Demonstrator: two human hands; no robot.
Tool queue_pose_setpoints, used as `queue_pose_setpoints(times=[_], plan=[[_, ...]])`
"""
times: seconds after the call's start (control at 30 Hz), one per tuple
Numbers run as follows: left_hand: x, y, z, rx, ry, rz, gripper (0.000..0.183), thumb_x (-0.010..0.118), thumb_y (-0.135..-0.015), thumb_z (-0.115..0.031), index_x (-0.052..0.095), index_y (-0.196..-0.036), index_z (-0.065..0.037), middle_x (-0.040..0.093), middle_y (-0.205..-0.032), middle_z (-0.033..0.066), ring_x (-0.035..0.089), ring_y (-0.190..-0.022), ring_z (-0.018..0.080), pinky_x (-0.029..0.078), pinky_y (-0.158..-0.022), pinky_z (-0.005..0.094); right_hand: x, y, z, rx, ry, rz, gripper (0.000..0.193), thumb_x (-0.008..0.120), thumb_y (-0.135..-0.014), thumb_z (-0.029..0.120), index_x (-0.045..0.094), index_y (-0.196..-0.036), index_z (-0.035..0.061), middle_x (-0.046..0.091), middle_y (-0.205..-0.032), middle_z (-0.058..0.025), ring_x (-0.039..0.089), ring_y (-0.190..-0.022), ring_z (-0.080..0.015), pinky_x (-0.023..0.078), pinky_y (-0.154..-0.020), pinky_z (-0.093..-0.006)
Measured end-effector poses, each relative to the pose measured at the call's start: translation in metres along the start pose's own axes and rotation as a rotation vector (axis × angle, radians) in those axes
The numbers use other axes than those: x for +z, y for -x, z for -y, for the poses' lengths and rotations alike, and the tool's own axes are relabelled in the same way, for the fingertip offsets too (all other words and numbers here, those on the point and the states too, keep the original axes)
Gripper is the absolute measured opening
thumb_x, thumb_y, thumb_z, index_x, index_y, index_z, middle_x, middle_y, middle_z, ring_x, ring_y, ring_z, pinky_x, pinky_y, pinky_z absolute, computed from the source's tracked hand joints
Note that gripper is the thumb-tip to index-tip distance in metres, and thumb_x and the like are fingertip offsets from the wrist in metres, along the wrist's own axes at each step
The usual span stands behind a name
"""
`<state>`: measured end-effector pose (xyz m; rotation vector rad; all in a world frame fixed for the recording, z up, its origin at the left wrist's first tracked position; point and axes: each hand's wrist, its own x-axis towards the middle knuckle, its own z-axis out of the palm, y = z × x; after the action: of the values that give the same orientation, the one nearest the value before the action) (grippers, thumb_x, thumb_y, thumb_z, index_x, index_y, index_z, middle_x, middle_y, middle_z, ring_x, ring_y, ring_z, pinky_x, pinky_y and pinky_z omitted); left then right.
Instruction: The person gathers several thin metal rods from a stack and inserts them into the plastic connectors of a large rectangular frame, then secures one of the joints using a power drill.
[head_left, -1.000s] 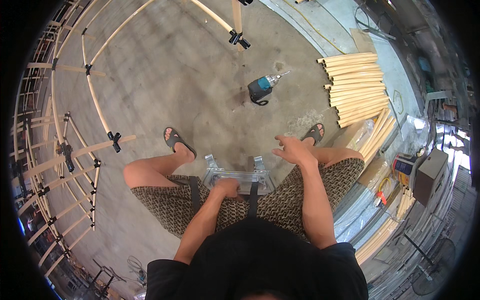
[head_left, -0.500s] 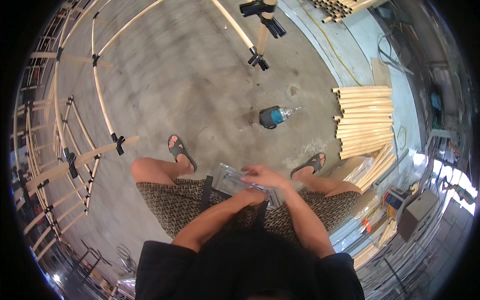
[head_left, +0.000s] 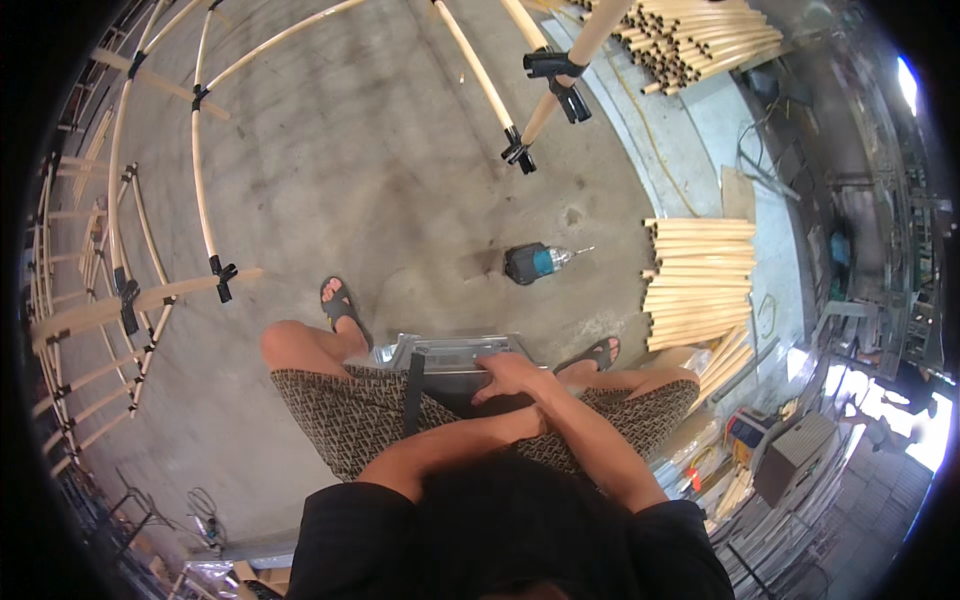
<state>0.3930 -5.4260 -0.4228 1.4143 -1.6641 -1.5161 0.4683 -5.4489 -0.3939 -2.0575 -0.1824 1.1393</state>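
Observation:
A shallow, grey, clear-looking tray or case (head_left: pixel 440 352) sits across my lap between the knees, a dark space on its near side. A black strap (head_left: pixel 413 395) runs down beside it. Over the case's near edge lies my right hand (head_left: pixel 508 376), thumb and fingers spread apart, fingertips against its right part. My left hand (head_left: pixel 535 424) passes beneath the right wrist, which hides its fingers. On the concrete ahead lies a black and teal cordless drill (head_left: pixel 530 263), its bit pointing right.
Cream pipes (head_left: pixel 700 280) are stacked at the right, with another pile (head_left: pixel 690 40) at the far right. Pipe frames with black joints (head_left: pixel 222 278) stand at the left. A pipe end with a black joint (head_left: pixel 520 152) reaches in from the far side. A grey box (head_left: pixel 795 460) stands at the near right.
The grey case was tilted and now lies level across my lap. My left hand has drawn back under the right wrist. The view has shifted slightly.

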Motion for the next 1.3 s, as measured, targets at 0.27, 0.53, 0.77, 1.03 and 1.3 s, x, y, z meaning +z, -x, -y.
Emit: queue_pose_setpoints(times=[0.27,0.53,0.77,1.03,1.3], plan=[[-0.025,0.037,0.044,-0.001,-0.345,-0.060,0.020,0.059,-0.081,-0.025,0.068,-0.094,-0.012,0.069,-0.090,0.0103,0.065,-0.087,0.0251,0.049,-0.072,0.0410,-0.022,0.015,-0.005,0.111,-0.126,-0.069,0.079,0.084,-0.065,0.039,0.056,-0.128,0.0022,0.068,-0.107,-0.0193,0.066,-0.097,-0.0299,0.051,-0.085,-0.0388],[-0.008,0.058,0.064,-0.141,-0.396,0.038,0.027,0.060,-0.084,-0.029,0.069,-0.102,-0.012,0.069,-0.098,0.0119,0.064,-0.092,0.0242,0.050,-0.078,0.0395,0.016,0.014,-0.021,-0.010,-0.077,-0.288,0.064,0.079,-0.070,0.037,0.062,-0.123,0.0063,0.067,-0.110,-0.0213,0.064,-0.102,-0.0366,0.050,-0.086,-0.0411],[-0.102,0.192,-0.056,-0.300,0.006,-0.260,0.051,0.063,-0.085,-0.044,0.066,-0.114,-0.003,0.070,-0.101,0.0159,0.065,-0.089,0.0261,0.050,-0.083,0.0380,0.007,0.012,-0.021,0.105,0.110,-0.165,0.064,0.077,-0.070,0.040,0.062,-0.124,0.0076,0.066,-0.114,-0.0208,0.062,-0.106,-0.0372,0.049,-0.089,-0.0428],[-0.163,0.254,-0.009,-0.513,-0.174,-0.624,0.047,0.064,-0.087,-0.031,0.062,-0.120,0.002,0.066,-0.114,0.0224,0.064,-0.107,0.0319,0.049,-0.092,0.0386,-0.050,0.167,0.006,0.036,0.015,-1.135,0.049,0.072,-0.080,0.035,0.062,-0.118,0.0049,0.064,-0.110,-0.0198,0.058,-0.105,-0.0364,0.046,-0.091,-0.0439],[-0.219,0.320,0.054,-0.682,-0.317,-0.915,0.037,0.068,-0.082,-0.017,0.065,-0.112,0.004,0.067,-0.111,0.0230,0.065,-0.105,0.0330,0.049,-0.091,0.0407,0.027,0.320,-0.162,0.365,-0.474,-1.978,0.031,0.069,-0.081,0.023,0.068,-0.096,-0.0032,0.070,-0.087,-0.0183,0.069,-0.085,-0.0276,0.053,-0.075,-0.0366]])
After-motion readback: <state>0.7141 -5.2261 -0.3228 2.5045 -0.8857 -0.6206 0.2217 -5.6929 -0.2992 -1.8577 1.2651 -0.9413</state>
